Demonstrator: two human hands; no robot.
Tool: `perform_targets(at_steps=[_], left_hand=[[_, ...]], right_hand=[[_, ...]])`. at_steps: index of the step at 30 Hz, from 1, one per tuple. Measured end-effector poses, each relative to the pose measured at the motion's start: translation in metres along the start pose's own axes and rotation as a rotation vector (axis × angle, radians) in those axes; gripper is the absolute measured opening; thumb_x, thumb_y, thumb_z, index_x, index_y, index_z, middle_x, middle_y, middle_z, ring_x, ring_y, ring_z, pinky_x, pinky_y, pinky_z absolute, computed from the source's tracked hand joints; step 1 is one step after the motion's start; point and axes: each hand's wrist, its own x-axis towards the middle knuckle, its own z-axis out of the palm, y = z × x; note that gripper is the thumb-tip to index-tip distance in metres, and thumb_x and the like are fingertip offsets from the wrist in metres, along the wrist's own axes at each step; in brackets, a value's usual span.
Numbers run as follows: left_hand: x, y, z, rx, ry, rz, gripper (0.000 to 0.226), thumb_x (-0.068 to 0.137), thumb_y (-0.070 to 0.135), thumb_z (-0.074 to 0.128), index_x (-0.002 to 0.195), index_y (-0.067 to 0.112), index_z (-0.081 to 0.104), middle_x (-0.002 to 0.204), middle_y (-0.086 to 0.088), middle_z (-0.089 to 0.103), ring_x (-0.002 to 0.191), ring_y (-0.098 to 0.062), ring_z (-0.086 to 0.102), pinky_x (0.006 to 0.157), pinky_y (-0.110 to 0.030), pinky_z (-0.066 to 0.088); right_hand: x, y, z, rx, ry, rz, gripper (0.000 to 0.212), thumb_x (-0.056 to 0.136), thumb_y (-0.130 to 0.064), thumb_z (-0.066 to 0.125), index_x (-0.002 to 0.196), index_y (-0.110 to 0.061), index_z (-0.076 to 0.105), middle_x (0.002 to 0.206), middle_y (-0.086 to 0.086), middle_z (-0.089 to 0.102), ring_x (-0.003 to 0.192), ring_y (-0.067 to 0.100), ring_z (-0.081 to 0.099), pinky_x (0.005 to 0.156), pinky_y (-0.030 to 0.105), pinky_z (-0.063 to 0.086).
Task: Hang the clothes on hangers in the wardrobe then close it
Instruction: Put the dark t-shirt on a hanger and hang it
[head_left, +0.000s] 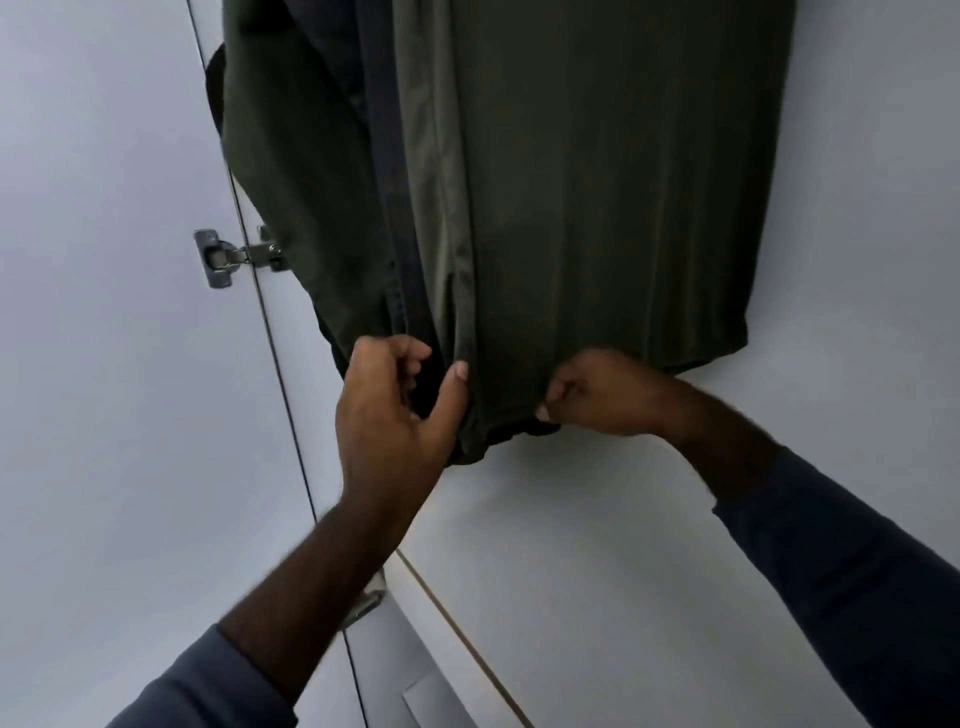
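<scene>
A dark olive-green shirt (597, 208) hangs inside the white wardrobe and fills the upper middle of the head view. Its hanger is out of sight above the frame. My left hand (400, 410) grips the shirt's lower left corner at the hem, thumb on the front of the cloth. My right hand (602, 395) pinches the bottom hem a little to the right, and the hem bunches between my hands. Behind the shirt's left side hang a dark navy garment (387, 182) and another olive garment (291, 171).
The open white wardrobe door (114, 312) stands at the left, with a metal hinge (234, 257) on its inner face. The wardrobe's white back wall (857, 260) is behind the clothes, and a white shelf or drawer front (597, 597) lies below my hands.
</scene>
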Motion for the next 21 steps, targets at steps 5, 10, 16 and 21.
perform_targets(at_steps=[5, 10, 16, 21], left_hand=[[-0.024, -0.025, 0.022, 0.164, -0.244, -0.226, 0.022, 0.090, 0.037, 0.065, 0.082, 0.019, 0.057, 0.065, 0.007, 0.057, 0.057, -0.012, 0.055, 0.053, -0.032, 0.049], [-0.080, -0.037, 0.025, 0.202, -0.467, -0.280, 0.022, 0.092, 0.039, 0.062, 0.075, 0.028, 0.054, 0.058, 0.010, 0.055, 0.053, -0.006, 0.053, 0.052, -0.024, 0.045], [-0.113, -0.055, 0.013, 0.200, -0.562, -0.379, 0.024, 0.091, 0.040, 0.063, 0.073, 0.025, 0.058, 0.058, 0.009, 0.057, 0.056, -0.009, 0.056, 0.055, -0.030, 0.049], [-0.135, -0.077, -0.012, 0.204, -0.720, -0.345, 0.008, 0.087, 0.025, 0.063, 0.084, 0.019, 0.066, 0.074, 0.005, 0.069, 0.067, -0.016, 0.064, 0.063, -0.036, 0.055]], right_hand=[[-0.016, -0.063, 0.009, 0.240, 0.537, -0.239, 0.020, 0.094, -0.032, 0.064, 0.082, -0.015, 0.066, 0.068, -0.004, 0.064, 0.064, 0.011, 0.062, 0.062, 0.036, 0.056], [-0.026, -0.050, 0.046, 0.180, 0.311, -0.122, 0.025, 0.094, -0.035, 0.064, 0.077, -0.016, 0.065, 0.063, -0.003, 0.061, 0.061, 0.014, 0.059, 0.064, 0.039, 0.056], [-0.044, -0.043, 0.093, -0.045, -0.041, 0.060, 0.033, 0.093, -0.040, 0.063, 0.069, -0.020, 0.053, 0.069, 0.002, 0.058, 0.068, 0.020, 0.058, 0.068, 0.035, 0.052], [-0.070, -0.080, 0.135, -0.312, -0.270, 0.100, 0.019, 0.097, -0.033, 0.056, 0.102, -0.019, 0.068, 0.099, 0.003, 0.066, 0.088, 0.024, 0.063, 0.070, 0.030, 0.042]])
